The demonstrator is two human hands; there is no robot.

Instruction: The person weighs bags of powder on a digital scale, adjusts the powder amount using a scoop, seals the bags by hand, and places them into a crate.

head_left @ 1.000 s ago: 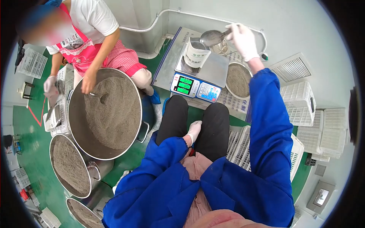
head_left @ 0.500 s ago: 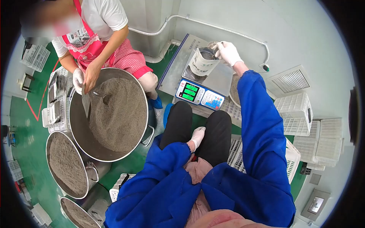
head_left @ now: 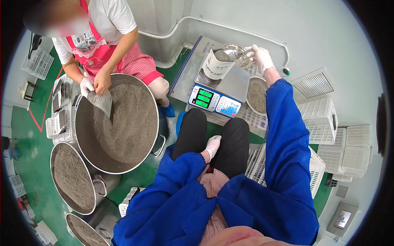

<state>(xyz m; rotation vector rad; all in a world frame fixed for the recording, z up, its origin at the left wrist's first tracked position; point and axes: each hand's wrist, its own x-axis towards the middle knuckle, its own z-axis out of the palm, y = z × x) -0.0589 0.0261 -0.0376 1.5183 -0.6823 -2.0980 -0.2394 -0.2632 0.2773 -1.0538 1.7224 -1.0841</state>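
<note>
My right hand (head_left: 261, 59), in a white glove, is closed around the handle of a metal spoon (head_left: 239, 53). The spoon's bowl is by the mouth of a white printed pouch (head_left: 214, 70), which stands upright on a digital scale (head_left: 214, 101) and holds grey powder. Behind the spoon is a round metal dish (head_left: 243, 61). A basin of grey powder (head_left: 257, 95) sits right of the scale, under my right forearm. My left hand (head_left: 212, 146), also gloved, rests on my thigh with its fingers stretched out and holds nothing.
Across from me a co-worker holds a pouch (head_left: 101, 102) over a large steel pot (head_left: 82, 141) of grey powder. Two more powder-filled pots (head_left: 74, 176) stand nearer on the left. White plastic crates (head_left: 318, 121) are stacked at right, and a wall pipe (head_left: 238, 27) runs behind the scale.
My right hand has moved right, away from the pouch's mouth, and the spoon now shows. The co-worker's pouch has turned its printed side into view, and the ladle in the pot is out of sight.
</note>
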